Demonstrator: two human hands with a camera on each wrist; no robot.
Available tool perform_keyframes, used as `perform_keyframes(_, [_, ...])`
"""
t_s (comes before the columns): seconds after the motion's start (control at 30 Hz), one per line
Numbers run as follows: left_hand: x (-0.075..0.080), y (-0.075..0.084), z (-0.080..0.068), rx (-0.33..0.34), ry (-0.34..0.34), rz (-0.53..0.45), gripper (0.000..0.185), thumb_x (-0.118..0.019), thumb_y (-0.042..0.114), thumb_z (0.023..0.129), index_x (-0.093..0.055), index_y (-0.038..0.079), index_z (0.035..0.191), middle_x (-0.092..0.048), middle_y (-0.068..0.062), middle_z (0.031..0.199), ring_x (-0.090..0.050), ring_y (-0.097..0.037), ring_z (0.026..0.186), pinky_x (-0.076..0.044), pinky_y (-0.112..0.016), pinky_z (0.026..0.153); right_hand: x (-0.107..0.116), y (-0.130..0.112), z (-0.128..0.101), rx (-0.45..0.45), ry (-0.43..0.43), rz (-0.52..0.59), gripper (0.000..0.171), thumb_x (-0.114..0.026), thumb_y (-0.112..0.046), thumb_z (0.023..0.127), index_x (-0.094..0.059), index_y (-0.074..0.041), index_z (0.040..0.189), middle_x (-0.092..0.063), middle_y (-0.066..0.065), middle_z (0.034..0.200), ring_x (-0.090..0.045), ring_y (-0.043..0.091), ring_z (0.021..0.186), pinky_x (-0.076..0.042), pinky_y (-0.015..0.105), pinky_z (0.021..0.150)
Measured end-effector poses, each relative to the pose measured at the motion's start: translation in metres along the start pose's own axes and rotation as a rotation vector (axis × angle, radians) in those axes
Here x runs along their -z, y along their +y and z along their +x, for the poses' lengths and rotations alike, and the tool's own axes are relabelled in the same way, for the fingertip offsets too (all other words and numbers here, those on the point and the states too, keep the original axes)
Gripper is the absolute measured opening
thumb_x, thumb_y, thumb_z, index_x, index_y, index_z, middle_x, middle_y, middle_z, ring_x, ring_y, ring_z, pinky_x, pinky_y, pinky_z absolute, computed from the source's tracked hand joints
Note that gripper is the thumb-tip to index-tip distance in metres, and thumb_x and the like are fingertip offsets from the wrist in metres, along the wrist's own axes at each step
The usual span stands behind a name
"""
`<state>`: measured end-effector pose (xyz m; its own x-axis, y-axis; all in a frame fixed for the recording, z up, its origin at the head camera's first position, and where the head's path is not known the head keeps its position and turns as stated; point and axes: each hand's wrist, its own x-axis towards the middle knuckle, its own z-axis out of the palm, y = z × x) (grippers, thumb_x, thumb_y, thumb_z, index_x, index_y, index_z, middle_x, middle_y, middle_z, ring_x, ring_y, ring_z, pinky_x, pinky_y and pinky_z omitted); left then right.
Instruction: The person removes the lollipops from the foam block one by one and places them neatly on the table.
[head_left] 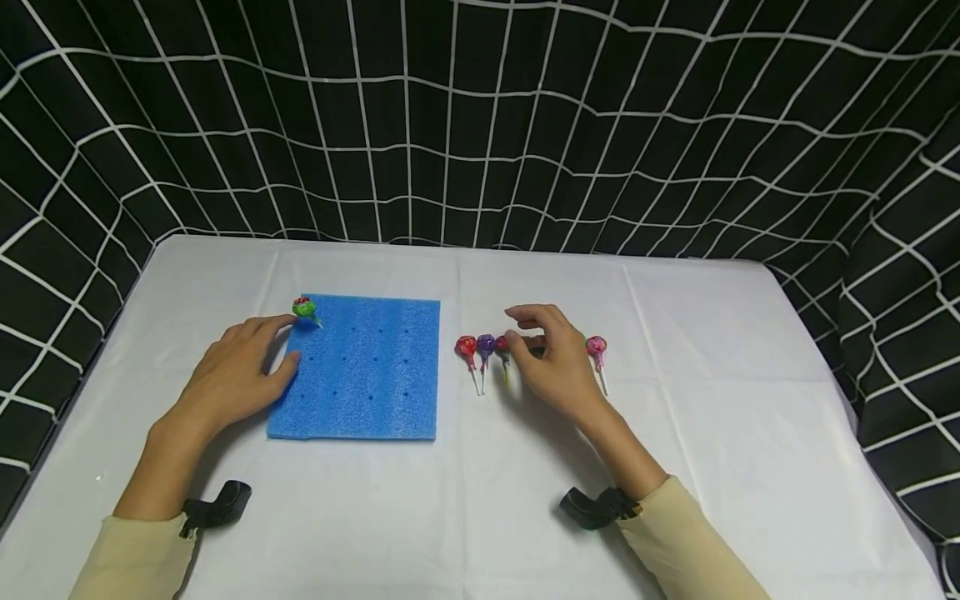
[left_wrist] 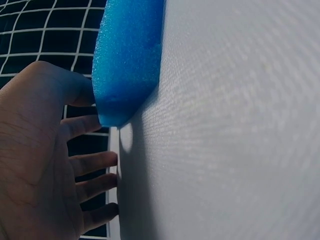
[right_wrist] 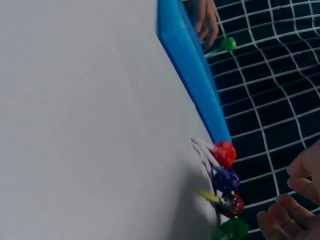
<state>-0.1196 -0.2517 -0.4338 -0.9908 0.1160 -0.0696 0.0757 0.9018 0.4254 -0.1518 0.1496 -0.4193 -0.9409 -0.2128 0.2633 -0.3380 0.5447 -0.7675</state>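
Observation:
A blue foam board point(head_left: 375, 371) with small holes lies on the table. In its far left corner stands a green lollipop point(head_left: 304, 309), leaning a little, its stick end at the board. My left hand point(head_left: 232, 375) is at the board's left edge, fingers spread, thumb at the edge and index fingertip close to the green lollipop. My right hand point(head_left: 555, 362), fingers loosely bent with nothing visible between them, hovers over a row of lollipops. A red lollipop point(head_left: 467, 347), a purple lollipop point(head_left: 486, 343) and a dark red lollipop point(right_wrist: 232, 205) lie left of it. A green lollipop point(right_wrist: 234, 229) is mostly hidden in the head view.
A pink lollipop point(head_left: 597, 347) lies at the right end of the row. White cloth point(head_left: 720, 450) covers the table. Black panels with a white grid net point(head_left: 480, 117) rise behind and at both sides. Each wrist carries a black camera mount point(head_left: 596, 508).

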Motion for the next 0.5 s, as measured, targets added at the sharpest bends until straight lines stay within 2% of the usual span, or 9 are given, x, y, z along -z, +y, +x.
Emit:
perform_keyframes(0.27, [0.001,0.0,0.0,0.006,0.003,0.002,0.061,-0.055,0.033,0.105,-0.044,0.007,0.159,-0.043,-0.031,0.161,-0.035,-0.057,0.151,-0.031,-0.077,0.119,-0.016,-0.007,0.005,0.025,-0.062,0.062,0.033,-0.069,-0.006,0.099,-0.066,0.001,0.131,-0.066,0.025,0.13,-0.068,0.04,0.12,-0.064,0.05,0.096])
perform_keyframes(0.5, [0.0,0.0,0.0,-0.006,0.006,-0.005,0.06,-0.056,0.033,0.105,-0.044,0.007,0.158,-0.044,-0.03,0.161,-0.036,-0.056,0.15,-0.032,-0.076,0.119,-0.033,-0.013,0.009,0.035,-0.077,0.119,0.035,-0.07,-0.001,0.096,-0.066,0.003,0.131,-0.065,0.027,0.129,-0.069,0.042,0.118,-0.064,0.049,0.096])
